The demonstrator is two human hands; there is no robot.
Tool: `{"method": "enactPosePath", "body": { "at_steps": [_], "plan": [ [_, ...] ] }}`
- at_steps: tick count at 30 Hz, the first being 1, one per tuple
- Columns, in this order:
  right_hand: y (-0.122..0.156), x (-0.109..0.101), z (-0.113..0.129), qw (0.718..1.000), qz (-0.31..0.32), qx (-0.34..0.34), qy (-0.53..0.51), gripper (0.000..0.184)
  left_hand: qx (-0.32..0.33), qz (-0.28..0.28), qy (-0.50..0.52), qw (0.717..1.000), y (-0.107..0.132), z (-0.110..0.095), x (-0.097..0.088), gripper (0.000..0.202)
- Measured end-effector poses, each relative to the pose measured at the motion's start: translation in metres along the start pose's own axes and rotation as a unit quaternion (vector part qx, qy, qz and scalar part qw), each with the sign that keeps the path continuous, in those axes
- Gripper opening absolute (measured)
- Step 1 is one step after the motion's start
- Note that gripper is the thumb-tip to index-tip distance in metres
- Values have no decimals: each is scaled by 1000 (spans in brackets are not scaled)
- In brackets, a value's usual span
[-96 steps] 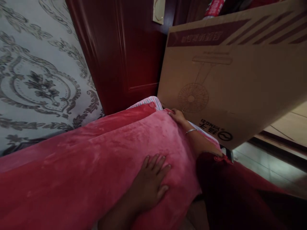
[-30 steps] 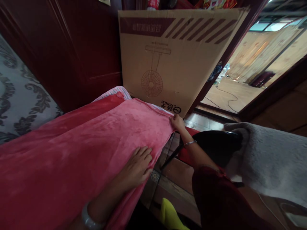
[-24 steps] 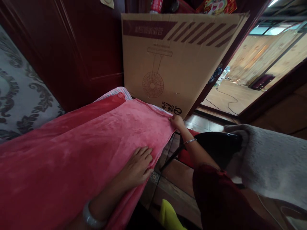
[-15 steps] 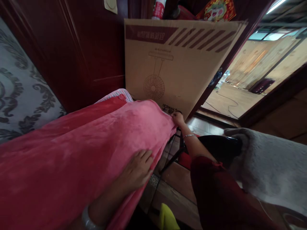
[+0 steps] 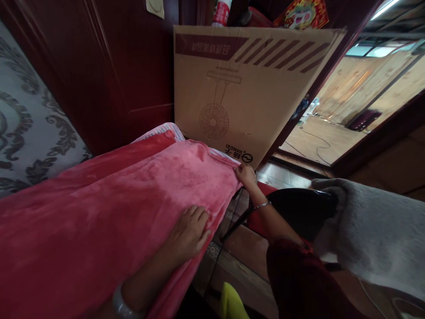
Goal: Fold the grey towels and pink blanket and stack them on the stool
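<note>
A plush pink-red blanket (image 5: 139, 195) lies spread over a long surface that it mostly hides. My left hand (image 5: 191, 232) rests flat on it near its right edge, fingers stretched out. At the far right corner, my right hand (image 5: 246, 175) pinches the blanket's edge between closed fingers. A striped cloth edge (image 5: 172, 129) shows from under the blanket at the far end, and another striped strip lies beside my right hand. The blanket's near right side hangs down over the edge.
A large cardboard box (image 5: 265, 88) with a printed fan stands beyond the blanket. To the right is a black chair back (image 5: 299, 206) and a grey plush cover (image 5: 381, 235). A doorway (image 5: 318, 137) opens at the upper right. Something yellow (image 5: 230, 303) shows below.
My right hand has drawn the blanket corner slightly down and toward me. The raised far end now lies flatter, uncovering more striped edge and box lettering. My left hand has barely moved.
</note>
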State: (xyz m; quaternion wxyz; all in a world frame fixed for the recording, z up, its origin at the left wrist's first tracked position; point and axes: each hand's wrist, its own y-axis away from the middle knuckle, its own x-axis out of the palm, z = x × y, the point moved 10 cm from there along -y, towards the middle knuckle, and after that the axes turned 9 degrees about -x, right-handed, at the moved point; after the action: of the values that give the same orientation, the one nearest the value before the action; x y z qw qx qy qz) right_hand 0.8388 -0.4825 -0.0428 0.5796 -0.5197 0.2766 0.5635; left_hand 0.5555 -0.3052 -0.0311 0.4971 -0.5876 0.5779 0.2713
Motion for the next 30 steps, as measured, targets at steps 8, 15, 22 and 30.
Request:
{"method": "enactPosePath", "body": {
  "at_steps": [8, 15, 22, 30],
  "plan": [
    [2, 2, -8, 998, 39, 46, 18, 33, 29, 33, -16, 999, 2, -6, 6, 14],
    [-4, 7, 2, 997, 66, 26, 17, 42, 32, 20, 0, 999, 0, -7, -2, 7],
    [-14, -9, -4, 999, 15, 34, 5, 45, 28, -80, -23, 996, -3, 0, -18, 30],
    [-2, 5, -22, 995, 44, 84, 27, 42, -96, 25, -84, 992, -6, 33, 13, 48]
  ]
}}
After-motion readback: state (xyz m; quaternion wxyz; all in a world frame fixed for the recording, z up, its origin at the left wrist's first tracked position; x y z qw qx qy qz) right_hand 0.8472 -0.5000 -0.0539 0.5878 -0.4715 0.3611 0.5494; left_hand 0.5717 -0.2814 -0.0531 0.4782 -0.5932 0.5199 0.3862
